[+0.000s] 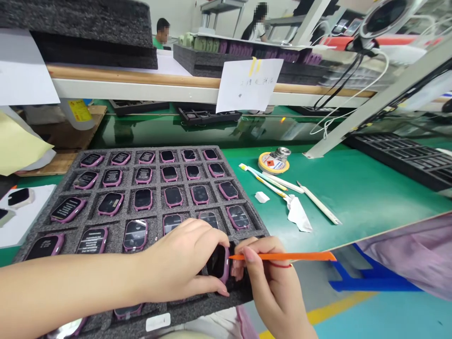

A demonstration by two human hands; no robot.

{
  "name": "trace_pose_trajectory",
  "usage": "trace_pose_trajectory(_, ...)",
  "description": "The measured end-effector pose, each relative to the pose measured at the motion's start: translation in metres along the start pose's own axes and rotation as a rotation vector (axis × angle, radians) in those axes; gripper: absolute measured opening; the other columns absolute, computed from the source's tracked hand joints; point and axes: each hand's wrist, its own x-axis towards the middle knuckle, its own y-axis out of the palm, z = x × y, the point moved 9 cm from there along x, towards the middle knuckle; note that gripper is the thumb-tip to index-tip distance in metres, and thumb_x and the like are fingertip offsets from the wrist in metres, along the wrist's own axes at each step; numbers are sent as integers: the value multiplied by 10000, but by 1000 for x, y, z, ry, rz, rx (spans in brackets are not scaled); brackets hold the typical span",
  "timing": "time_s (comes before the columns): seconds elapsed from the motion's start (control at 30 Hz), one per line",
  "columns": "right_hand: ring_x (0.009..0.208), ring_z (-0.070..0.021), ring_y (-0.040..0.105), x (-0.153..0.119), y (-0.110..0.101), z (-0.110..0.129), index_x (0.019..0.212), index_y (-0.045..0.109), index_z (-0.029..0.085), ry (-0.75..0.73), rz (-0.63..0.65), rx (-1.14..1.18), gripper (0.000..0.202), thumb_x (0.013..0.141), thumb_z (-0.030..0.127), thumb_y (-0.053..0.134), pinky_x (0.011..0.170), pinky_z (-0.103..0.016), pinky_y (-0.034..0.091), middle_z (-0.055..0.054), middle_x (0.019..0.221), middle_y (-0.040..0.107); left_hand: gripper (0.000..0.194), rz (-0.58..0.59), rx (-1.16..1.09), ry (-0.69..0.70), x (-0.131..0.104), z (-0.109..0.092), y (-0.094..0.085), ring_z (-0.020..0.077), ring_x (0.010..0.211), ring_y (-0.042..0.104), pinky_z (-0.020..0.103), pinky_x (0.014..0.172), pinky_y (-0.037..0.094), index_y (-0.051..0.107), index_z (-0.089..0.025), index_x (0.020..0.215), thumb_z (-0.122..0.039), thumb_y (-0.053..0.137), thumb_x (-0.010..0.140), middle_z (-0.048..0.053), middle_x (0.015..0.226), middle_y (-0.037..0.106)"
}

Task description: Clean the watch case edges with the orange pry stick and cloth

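Where benches crowd: green mat point(353, 188), foam tray point(155, 181).

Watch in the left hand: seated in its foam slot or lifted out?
Lifted out. The left hand holds the watch tilted on edge above the foam tray.

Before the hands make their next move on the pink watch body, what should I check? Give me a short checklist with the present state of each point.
1. Left hand grips the pink watch body firmly: ok.
2. Right hand holds the orange stick: ok.
3. Stick tip meets the watch edge: cannot tell, fingers hide it.
4. Foam tray lies flat on the green bench: not ok, its near edge overhangs.
5. Other watches sit in their tray cells: ok.
6. Watch screen free of scratches: cannot tell.
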Motion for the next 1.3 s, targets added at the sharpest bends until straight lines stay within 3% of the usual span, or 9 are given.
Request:
trace_pose_trajectory(0.17, 577, -96, 598, 1, 0, 6, 879, 475, 239, -37, 28, -33, 183, 1030, 145, 430, 532, -195, 502, 27, 711, 578, 531, -4, -16, -26, 2, -4, -11, 262, 1012, 582, 401, 895, 479, 562, -159, 1125, -537, 761, 810, 98, 1069, 644)
trace_pose_trajectory(0.23, 553, -88, 593, 1, -2, 3, 871, 492, 234, -11, 12, 3, 192, 1032, 146, 437, 516, -186, 497, 28, 704, 582, 404, -11, 4, -42, 0, -8, -20, 238, 980, 568, 378, 878, 469, 604, -173, 1034, -525, 708, 864, 78, 1031, 623)
trace_pose_trajectory(0.33, 518, -84, 578, -3, -12, 1, 884, 516, 229, 23, -114, 115, 173, 1037, 171, 461, 492, -181, 482, 40, 657, 576, 278, 112, 131, -4, -12, -18, -21, 215, 892, 557, 369, 825, 449, 648, -192, 843, -454, 644, 932, 49, 958, 607)
trace_pose_trajectory(0.4, 514, -88, 566, -6, -17, 3, 900, 543, 228, 40, -198, 168, 151, 1033, 185, 487, 489, -182, 477, 45, 629, 567, 273, 213, 244, 42, -26, -22, -16, 247, 906, 562, 409, 824, 446, 670, -192, 869, -456, 640, 930, 68, 1012, 625)
trace_pose_trajectory(0.47, 555, -100, 586, -8, -12, 9, 924, 586, 231, 43, -169, 184, 124, 1017, 182, 521, 520, -190, 498, 35, 634, 587, 258, 234, 315, 52, -40, -20, -15, 300, 993, 563, 458, 858, 445, 673, -192, 988, -440, 640, 929, 106, 1129, 621)
trace_pose_trajectory(0.63, 721, -123, 675, -10, 25, 29, 1002, 583, 251, 12, 133, 253, 120, 971, 136, 574, 649, -211, 561, -5, 805, 682, 162, 57, 196, -47, -68, -5, -29, 255, 1195, 533, 400, 978, 429, 612, -245, 1134, -299, 594, 982, 94, 1274, 591)
trace_pose_trajectory(0.73, 757, -121, 680, -10, 42, 28, 1011, 529, 261, 43, 212, 255, 128, 981, 137, 540, 665, -221, 556, -8, 866, 668, 171, -36, 159, -28, -75, -4, -34, 205, 1207, 545, 346, 1012, 422, 609, -255, 1153, -297, 596, 988, 74, 1262, 614)
trace_pose_trajectory(1.03, 757, -121, 656, -6, 57, 18, 1025, 484, 276, 82, 274, 202, 86, 1025, 190, 470, 653, -245, 538, 11, 859, 629, 155, -149, 134, -1, -73, -8, -40, 190, 1112, 610, 322, 978, 465, 698, -225, 1068, -319, 646, 957, 71, 1182, 670)
trace_pose_trajectory(1.3, 723, -130, 638, -3, 58, 21, 982, 470, 263, 65, 282, 166, 102, 1023, 171, 456, 631, -259, 530, 10, 830, 614, 202, -103, 93, -67, -74, -3, -38, 197, 1115, 617, 338, 978, 473, 646, -247, 1107, -326, 691, 928, 55, 1183, 678)
